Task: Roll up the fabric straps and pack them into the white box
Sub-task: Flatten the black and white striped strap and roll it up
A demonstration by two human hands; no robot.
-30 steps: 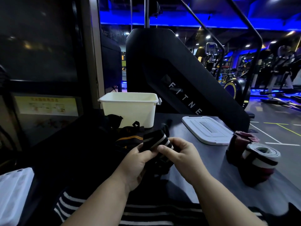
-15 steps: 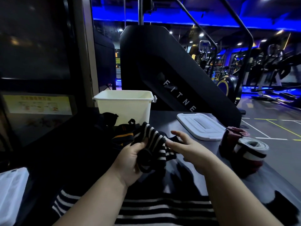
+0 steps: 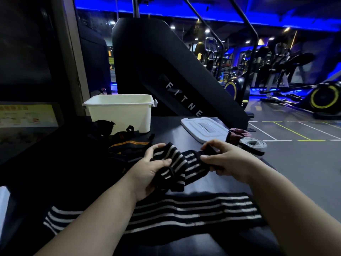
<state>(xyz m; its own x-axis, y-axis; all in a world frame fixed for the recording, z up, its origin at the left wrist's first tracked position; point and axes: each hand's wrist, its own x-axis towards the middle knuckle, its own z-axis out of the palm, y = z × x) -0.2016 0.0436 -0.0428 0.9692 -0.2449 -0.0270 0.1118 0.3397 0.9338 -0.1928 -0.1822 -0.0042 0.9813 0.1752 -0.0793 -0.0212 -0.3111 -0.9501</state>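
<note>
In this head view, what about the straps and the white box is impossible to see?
- Head view: floor of the white box, hidden by its near wall.
- Head view: dark strap pile, too dim to count.
- Head view: end of the striped strap, covered by the right hand.

A single wide-angle view from the person's head looks forward and down across the table (image 3: 169, 126). The left hand (image 3: 149, 172) and right hand (image 3: 227, 163) sit close under the lens, with the forearms crossing the bottom edge. The white box (image 3: 120, 115) and the gym floor (image 3: 287, 163) lie farther ahead.
</note>
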